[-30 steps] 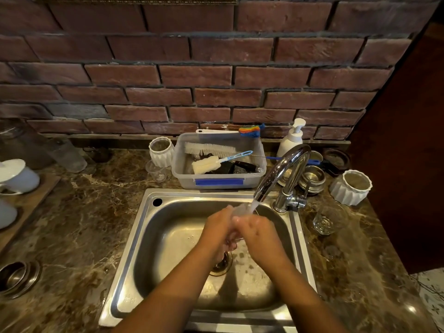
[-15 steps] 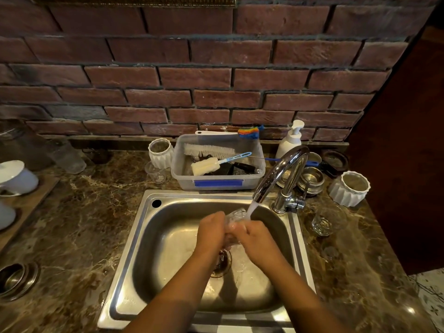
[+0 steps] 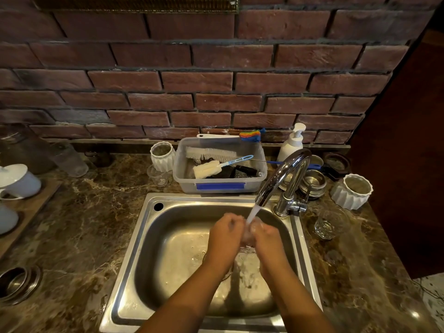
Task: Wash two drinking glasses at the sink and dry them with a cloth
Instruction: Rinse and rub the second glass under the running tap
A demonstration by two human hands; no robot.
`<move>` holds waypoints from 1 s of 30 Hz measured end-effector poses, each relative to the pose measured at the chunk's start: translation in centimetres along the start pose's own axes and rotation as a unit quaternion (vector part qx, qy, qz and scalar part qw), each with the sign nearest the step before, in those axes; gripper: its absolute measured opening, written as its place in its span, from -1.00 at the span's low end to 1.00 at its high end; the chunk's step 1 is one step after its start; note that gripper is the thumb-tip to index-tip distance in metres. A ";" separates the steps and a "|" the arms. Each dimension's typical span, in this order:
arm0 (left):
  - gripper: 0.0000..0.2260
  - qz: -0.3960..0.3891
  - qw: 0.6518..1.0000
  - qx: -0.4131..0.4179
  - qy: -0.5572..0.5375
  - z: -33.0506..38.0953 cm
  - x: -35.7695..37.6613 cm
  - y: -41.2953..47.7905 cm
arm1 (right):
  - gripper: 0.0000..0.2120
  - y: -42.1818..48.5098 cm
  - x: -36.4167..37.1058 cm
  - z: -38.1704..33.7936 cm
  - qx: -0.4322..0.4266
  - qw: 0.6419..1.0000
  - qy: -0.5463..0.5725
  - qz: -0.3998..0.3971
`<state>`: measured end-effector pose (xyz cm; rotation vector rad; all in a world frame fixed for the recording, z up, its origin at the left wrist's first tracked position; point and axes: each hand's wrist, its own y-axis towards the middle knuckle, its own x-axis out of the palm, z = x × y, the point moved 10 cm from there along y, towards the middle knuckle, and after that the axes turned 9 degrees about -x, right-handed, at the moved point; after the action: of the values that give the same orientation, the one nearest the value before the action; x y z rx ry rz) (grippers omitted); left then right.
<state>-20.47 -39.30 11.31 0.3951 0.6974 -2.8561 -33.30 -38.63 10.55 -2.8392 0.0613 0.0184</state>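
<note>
Over the steel sink (image 3: 149, 239), my left hand (image 3: 224, 239) and my right hand (image 3: 265, 239) both grip a clear drinking glass (image 3: 248, 237), mostly hidden between them. Water runs from the curved chrome tap (image 3: 282, 179) onto the glass. A second clear glass (image 3: 328, 224) stands upright on the marble counter just right of the sink. I see no cloth.
Behind the sink sits a plastic tub (image 3: 219, 185) holding brushes, with a soap pump bottle (image 3: 292, 143) beside it. White ribbed pots (image 3: 352, 192) (image 3: 162, 152), steel bowls (image 3: 312, 182) and a small glass (image 3: 158, 175) crowd the back. White cups on a wooden tray (image 3: 31, 207) stand at left.
Both hands have kept turning the glass under the stream, shifting slightly right and up toward the spout. The view itself has drifted a little.
</note>
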 end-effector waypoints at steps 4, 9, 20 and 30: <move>-0.75 -0.138 0.887 -0.296 -0.325 -4.3 2.5 -1.6 | -0.71 -1.5 3.0 -5.7 -0.253 0.885 -0.368 -0.131; -0.64 -0.228 0.797 -0.372 -0.418 -5.0 3.2 -3.1 | -0.65 -4.6 6.7 -6.9 -0.400 0.634 -0.609 -0.258; -0.84 0.074 0.993 0.087 0.007 2.8 -1.6 -0.5 | -0.70 -1.4 0.4 0.6 -0.012 0.992 0.117 0.043; -0.85 -0.006 0.985 0.129 0.114 3.0 1.0 0.0 | -0.74 -0.5 -0.7 1.5 0.051 0.985 0.159 0.048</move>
<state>-22.10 -40.79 13.55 0.7661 0.3611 -2.9497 -33.95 -37.70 9.32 -2.7063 0.2598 -0.4051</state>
